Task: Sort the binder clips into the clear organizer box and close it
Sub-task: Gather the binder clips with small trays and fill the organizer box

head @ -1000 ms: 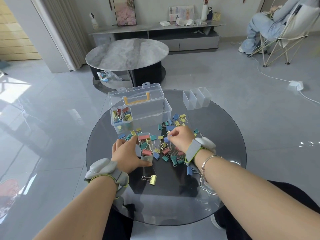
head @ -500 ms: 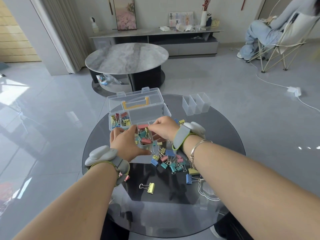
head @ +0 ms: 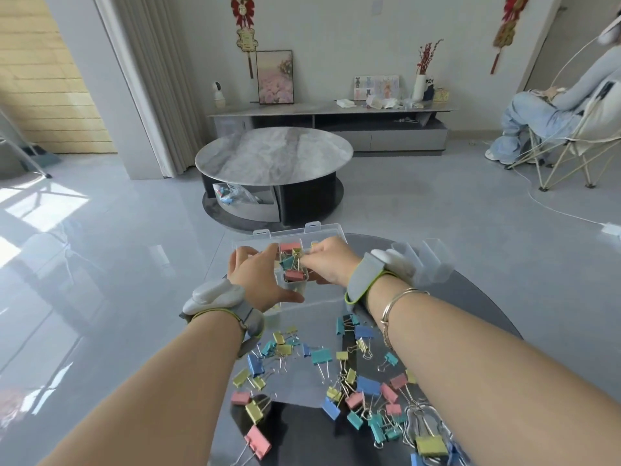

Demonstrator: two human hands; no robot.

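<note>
Filling the near half of the view, a round glass table carries everything. At its far edge sits the clear box, lid open, mostly hidden behind both hands. Loose clips in pink, blue, teal and yellow lie scattered across the near part of the table, between the two forearms and further right. Three empty clear bins stand to the right of the box, behind the right wrist. The left hand grips a small insert bin from the left, thumb curled along its near side and fingers round its far side. The right hand pinches the bin's right rim with curled fingers. The bin is held over the box and is full of mixed clips.
</note>
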